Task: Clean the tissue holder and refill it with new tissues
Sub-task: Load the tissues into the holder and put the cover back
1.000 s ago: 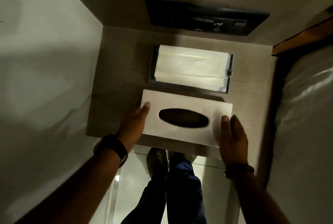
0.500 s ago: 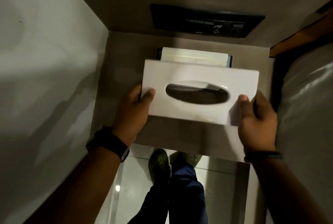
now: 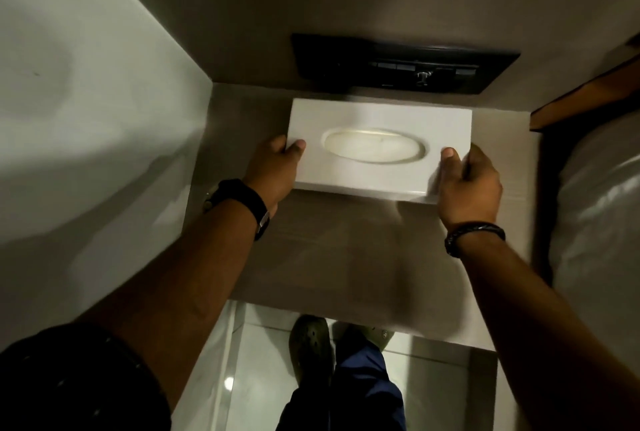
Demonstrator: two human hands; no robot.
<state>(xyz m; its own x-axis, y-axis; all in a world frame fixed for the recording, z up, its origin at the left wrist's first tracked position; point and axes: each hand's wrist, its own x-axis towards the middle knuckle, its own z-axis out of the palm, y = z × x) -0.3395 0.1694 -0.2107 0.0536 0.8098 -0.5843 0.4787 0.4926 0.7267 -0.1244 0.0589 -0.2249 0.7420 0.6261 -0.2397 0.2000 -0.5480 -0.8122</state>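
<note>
The white tissue holder cover (image 3: 381, 119), a flat box with an oval slot, lies over the base and the tissue stack at the back of the small table. Pale tissues (image 3: 374, 148) show through the slot. My left hand (image 3: 275, 171) grips the cover's left end, thumb on top. At the right end my right hand (image 3: 467, 184) holds it the same way. The base tray is hidden beneath the cover.
The grey-brown bedside table (image 3: 346, 250) sits in a corner between a pale wall (image 3: 86, 119) on the left and a bed with white linen (image 3: 595, 222) on the right. A dark switch panel (image 3: 398, 63) is set in the back wall. My feet stand below the table's front edge.
I lifted the cover from the table's front, carried it back over the open tray of tissues and lowered it; the tissues now show only through the slot.
</note>
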